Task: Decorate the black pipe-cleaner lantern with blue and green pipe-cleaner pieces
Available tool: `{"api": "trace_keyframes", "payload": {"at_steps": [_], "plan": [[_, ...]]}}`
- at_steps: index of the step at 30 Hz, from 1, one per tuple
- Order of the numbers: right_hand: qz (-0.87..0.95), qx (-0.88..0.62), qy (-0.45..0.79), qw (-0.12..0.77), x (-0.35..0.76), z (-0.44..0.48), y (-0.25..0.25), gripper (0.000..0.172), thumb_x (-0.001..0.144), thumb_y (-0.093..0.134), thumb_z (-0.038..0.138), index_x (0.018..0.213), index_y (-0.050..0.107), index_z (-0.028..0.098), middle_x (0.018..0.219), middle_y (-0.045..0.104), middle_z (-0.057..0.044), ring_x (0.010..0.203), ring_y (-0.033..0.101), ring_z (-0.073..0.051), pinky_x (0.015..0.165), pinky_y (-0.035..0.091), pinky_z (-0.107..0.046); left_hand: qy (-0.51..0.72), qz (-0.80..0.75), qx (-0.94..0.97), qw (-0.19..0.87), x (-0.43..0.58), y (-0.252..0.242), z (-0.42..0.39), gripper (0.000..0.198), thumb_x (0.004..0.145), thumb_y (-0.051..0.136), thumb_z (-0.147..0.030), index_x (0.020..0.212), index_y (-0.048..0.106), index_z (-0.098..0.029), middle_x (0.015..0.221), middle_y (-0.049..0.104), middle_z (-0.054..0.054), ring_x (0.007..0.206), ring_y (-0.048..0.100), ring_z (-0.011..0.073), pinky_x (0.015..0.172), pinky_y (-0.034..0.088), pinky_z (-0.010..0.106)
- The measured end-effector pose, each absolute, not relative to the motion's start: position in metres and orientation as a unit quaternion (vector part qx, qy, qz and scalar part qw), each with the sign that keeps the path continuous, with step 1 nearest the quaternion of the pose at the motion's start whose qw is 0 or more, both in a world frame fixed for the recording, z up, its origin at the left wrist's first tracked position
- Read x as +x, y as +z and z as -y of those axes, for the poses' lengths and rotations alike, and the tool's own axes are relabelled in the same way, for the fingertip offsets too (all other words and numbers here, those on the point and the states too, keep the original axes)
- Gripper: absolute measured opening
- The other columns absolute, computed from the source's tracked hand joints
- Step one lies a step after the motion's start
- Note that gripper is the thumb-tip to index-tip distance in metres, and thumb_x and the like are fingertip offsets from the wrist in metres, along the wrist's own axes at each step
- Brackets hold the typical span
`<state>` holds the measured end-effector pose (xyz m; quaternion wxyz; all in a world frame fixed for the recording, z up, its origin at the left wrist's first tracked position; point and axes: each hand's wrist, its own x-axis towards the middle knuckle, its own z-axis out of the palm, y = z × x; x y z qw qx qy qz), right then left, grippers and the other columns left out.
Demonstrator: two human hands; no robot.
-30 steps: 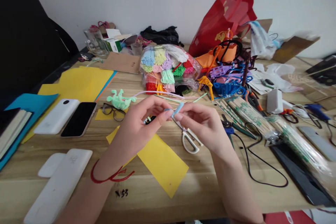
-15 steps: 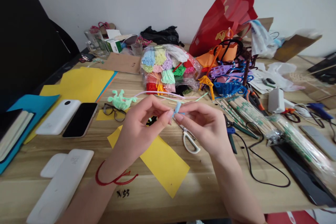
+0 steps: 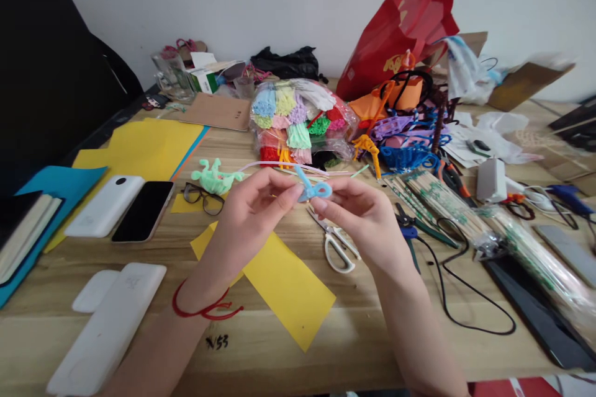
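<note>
A light blue pipe cleaner, bent into a small loop with one end sticking up, is held between both hands above the table. My left hand pinches its left side between thumb and fingers; a red string bracelet circles that wrist. On the other side, my right hand grips the piece near the loop, thumb below it. White-handled scissors lie under the right hand. Beneath the left hand is a yellow paper strip. A mint green pipe-cleaner figure rests beyond the left hand, beside the glasses.
A plastic bag of colourful pipe cleaner bundles sits at the back, near a red bag. Pliers and wrapped sticks lie right. A phone and white power banks lie left.
The blue pipe cleaner has turned in my fingers, so its loop and raised end now show. Both hands stay in nearly the same place, still pinching it.
</note>
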<state>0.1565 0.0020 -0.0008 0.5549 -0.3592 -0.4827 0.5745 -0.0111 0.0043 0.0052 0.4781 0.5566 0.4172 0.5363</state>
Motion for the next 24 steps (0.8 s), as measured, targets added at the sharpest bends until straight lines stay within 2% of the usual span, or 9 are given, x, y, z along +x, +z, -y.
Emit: {"api": "trace_keyframes", "payload": {"at_steps": [5, 9, 13, 15, 17, 20, 24], "plan": [[0.504, -0.385, 0.535, 0.559, 0.159, -0.003, 0.001, 0.012, 0.078, 0.082, 0.032, 0.08, 0.077, 0.022, 0.076, 0.073, 0.001, 0.063, 0.063, -0.009, 0.059, 0.055, -0.021, 0.49, -0.427, 0.596, 0.472, -0.012, 0.001, -0.003, 0.008, 0.084, 0.073, -0.027, 0.078, 0.072, -0.022, 0.078, 0.073, -0.003, 0.075, 0.066, 0.0121, 0.068, 0.051, 0.022], [0.491, -0.359, 0.566, 0.557, 0.159, -0.003, 0.001, 0.014, 0.074, 0.086, 0.03, 0.08, 0.076, 0.022, 0.077, 0.074, 0.002, 0.064, 0.064, -0.009, 0.063, 0.056, -0.021, 0.485, -0.448, 0.649, 0.378, -0.011, -0.001, -0.001, 0.014, 0.085, 0.072, -0.027, 0.073, 0.066, -0.02, 0.074, 0.069, -0.003, 0.073, 0.063, 0.013, 0.067, 0.049, 0.024], [0.494, -0.36, 0.585, 0.533, 0.161, -0.005, 0.0, 0.02, 0.072, 0.088, 0.032, 0.08, 0.072, 0.021, 0.075, 0.072, 0.002, 0.067, 0.064, -0.01, 0.065, 0.054, -0.023, 0.467, -0.451, 0.688, 0.325, -0.012, -0.001, 0.001, 0.009, 0.086, 0.072, -0.026, 0.092, 0.066, -0.023, 0.093, 0.073, -0.003, 0.086, 0.067, 0.013, 0.076, 0.051, 0.024], [0.504, -0.367, 0.587, 0.516, 0.164, -0.005, 0.001, 0.024, 0.07, 0.089, 0.034, 0.08, 0.071, 0.021, 0.074, 0.071, 0.001, 0.067, 0.063, -0.011, 0.064, 0.053, -0.023, 0.463, -0.445, 0.69, 0.334, -0.013, 0.0, 0.001, 0.008, 0.089, 0.07, -0.025, 0.097, 0.067, -0.024, 0.096, 0.073, -0.004, 0.088, 0.067, 0.0119, 0.078, 0.052, 0.022], [0.514, -0.37, 0.589, 0.502, 0.166, -0.005, 0.003, 0.025, 0.069, 0.089, 0.034, 0.08, 0.07, 0.021, 0.074, 0.07, 0.001, 0.068, 0.062, -0.011, 0.065, 0.052, -0.024, 0.455, -0.433, 0.691, 0.358, -0.014, 0.002, 0.001, 0.002, 0.092, 0.066, -0.023, 0.091, 0.068, -0.024, 0.088, 0.073, -0.005, 0.084, 0.068, 0.0109, 0.077, 0.051, 0.021], [0.521, -0.372, 0.597, 0.484, 0.17, -0.004, 0.007, 0.021, 0.074, 0.085, 0.034, 0.08, 0.07, 0.02, 0.075, 0.07, 0.001, 0.07, 0.062, -0.011, 0.066, 0.05, -0.023, 0.424, -0.419, 0.682, 0.424, -0.016, 0.006, 0.0, 0.008, 0.093, 0.065, -0.025, 0.086, 0.069, -0.023, 0.081, 0.073, -0.004, 0.078, 0.068, 0.0112, 0.076, 0.051, 0.022], [0.525, -0.377, 0.619, 0.446, 0.175, -0.003, 0.011, 0.013, 0.079, 0.078, 0.028, 0.08, 0.07, 0.019, 0.075, 0.067, 0.002, 0.065, 0.057, -0.009, 0.061, 0.046, -0.022, 0.424, -0.393, 0.631, 0.517, -0.019, 0.01, -0.002, 0.009, 0.089, 0.07, -0.031, 0.089, 0.072, -0.023, 0.087, 0.072, -0.002, 0.081, 0.065, 0.0118, 0.075, 0.05, 0.022]]}}
